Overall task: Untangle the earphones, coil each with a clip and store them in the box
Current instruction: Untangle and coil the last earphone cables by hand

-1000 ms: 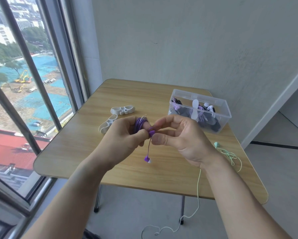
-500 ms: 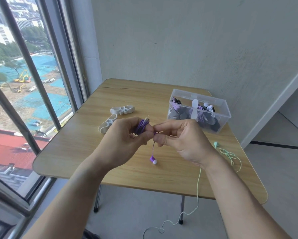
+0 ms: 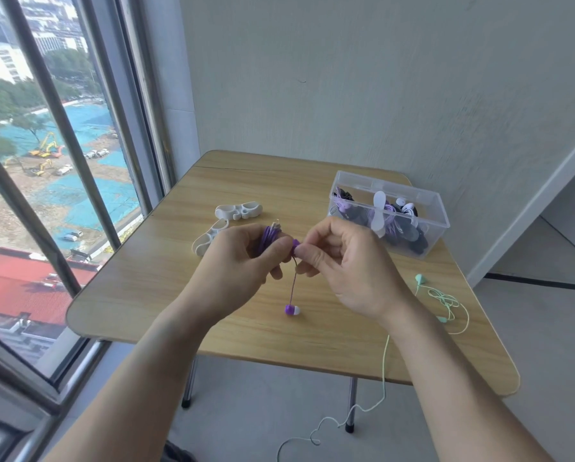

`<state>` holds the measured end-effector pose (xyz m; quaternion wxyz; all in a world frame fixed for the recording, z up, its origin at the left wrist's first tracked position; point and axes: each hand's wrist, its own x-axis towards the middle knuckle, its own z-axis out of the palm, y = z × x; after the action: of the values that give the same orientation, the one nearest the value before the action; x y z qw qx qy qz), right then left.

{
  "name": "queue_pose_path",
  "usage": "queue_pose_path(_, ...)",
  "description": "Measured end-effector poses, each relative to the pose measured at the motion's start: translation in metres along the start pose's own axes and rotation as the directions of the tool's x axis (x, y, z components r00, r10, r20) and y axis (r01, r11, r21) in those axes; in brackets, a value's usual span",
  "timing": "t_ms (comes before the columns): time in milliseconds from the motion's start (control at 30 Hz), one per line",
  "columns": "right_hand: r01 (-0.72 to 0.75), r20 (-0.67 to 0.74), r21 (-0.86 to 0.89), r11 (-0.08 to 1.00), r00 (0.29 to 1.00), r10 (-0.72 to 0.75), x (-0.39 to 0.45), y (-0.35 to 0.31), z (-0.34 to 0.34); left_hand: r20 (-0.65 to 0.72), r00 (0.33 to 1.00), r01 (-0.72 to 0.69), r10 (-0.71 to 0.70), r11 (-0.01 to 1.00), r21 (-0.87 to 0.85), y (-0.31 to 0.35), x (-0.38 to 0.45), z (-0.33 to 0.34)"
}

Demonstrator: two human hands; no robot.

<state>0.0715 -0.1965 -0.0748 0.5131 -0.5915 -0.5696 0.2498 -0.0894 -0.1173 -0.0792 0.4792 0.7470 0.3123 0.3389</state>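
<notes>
From the head view, my left hand grips the wound bundle of the purple earphones, fingers and thumb curled round the loops, just above the middle of the wooden table. My right hand pinches one purple earbud between thumb and forefinger, right against the bundle, while the other earbud hangs below on a short run of cord. I judge I am at the end of the coiling step: nearly all the cord is wound and only the two bud ends are loose. The next move, as I see it, calls for tucking those ends in without letting the loops spring apart, then fetching one of the white clips, which lie on the table just beyond my left hand, and closing it round the coil. That means freeing my right hand while the left keeps the bundle tight. The clear box sits at the table's far right corner and already holds several coiled sets. The mint-green earphones lie tangled near the table's right edge, their cord trailing over the near edge toward the floor; they are yet to be done. Nothing lies between my hands and the clips or the box.
</notes>
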Motion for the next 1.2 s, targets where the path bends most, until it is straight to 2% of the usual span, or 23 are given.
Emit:
queue_pose_path(167, 0.047, -0.050, -0.193, 0.980, 0.997, -0.058, 0.003, 0.004, 0.001, -0.056, 0.998, 0.024, -0.024, 1.000, 0.000, -0.003, 0.000, 0.002)
queue_pose_path(267, 0.021, -0.079, -0.246, 0.969, 0.996, -0.041, 0.002, 0.007, 0.001, -0.099, 0.987, 0.097, -0.123, 0.967, -0.236, -0.001, 0.004, 0.001)
queue_pose_path(333, -0.016, -0.087, -0.233, 0.972, 0.996, -0.004, 0.002, 0.008, -0.001, -0.080, 0.981, 0.126, -0.174, 0.901, -0.415, 0.003, 0.006, -0.002)
queue_pose_path(400, -0.056, -0.077, -0.221, 0.974, 0.996, 0.040, 0.002, 0.008, -0.005, -0.079, 0.977, 0.130, -0.199, 0.844, -0.521, 0.006, 0.006, -0.006)
queue_pose_path(533, -0.155, -0.030, -0.184, 0.971, 0.988, 0.152, 0.003, 0.006, -0.013, -0.161, 0.965, 0.110, -0.206, 0.879, -0.463, 0.004, 0.005, -0.006)
queue_pose_path(667, -0.214, -0.018, -0.074, 0.974, 0.977, 0.213, 0.004, 0.004, -0.010, -0.157, 0.974, 0.077, -0.166, 0.885, -0.459, 0.007, 0.004, -0.002)
queue_pose_path(733, -0.192, 0.024, -0.055, 0.980, 0.981, 0.193, 0.003, 0.004, -0.010, -0.109, 0.983, 0.075, -0.150, 0.859, -0.507, 0.008, 0.003, -0.002)
queue_pose_path(867, -0.158, 0.197, 0.038, 0.987, 0.969, 0.148, 0.000, 0.001, -0.001, 0.052, 0.994, 0.111, -0.099, 0.823, -0.557, 0.010, 0.000, 0.000)
queue_pose_path(933, -0.154, 0.236, 0.074, 0.985, 0.963, 0.132, 0.000, -0.002, 0.004, 0.069, 0.993, 0.116, -0.093, 0.809, -0.576, 0.011, 0.000, 0.000)
queue_pose_path(1100, -0.182, 0.161, 0.075, 0.980, 0.973, 0.169, 0.001, -0.006, -0.004, -0.037, 0.972, 0.155, -0.231, 0.756, -0.636, 0.009, 0.003, -0.005)
queue_pose_path(1200, -0.287, 0.130, -0.001, 0.958, 0.950, 0.285, 0.001, -0.008, -0.014, -0.006, 0.949, 0.199, -0.315, 0.613, -0.764, 0.008, 0.006, -0.008)
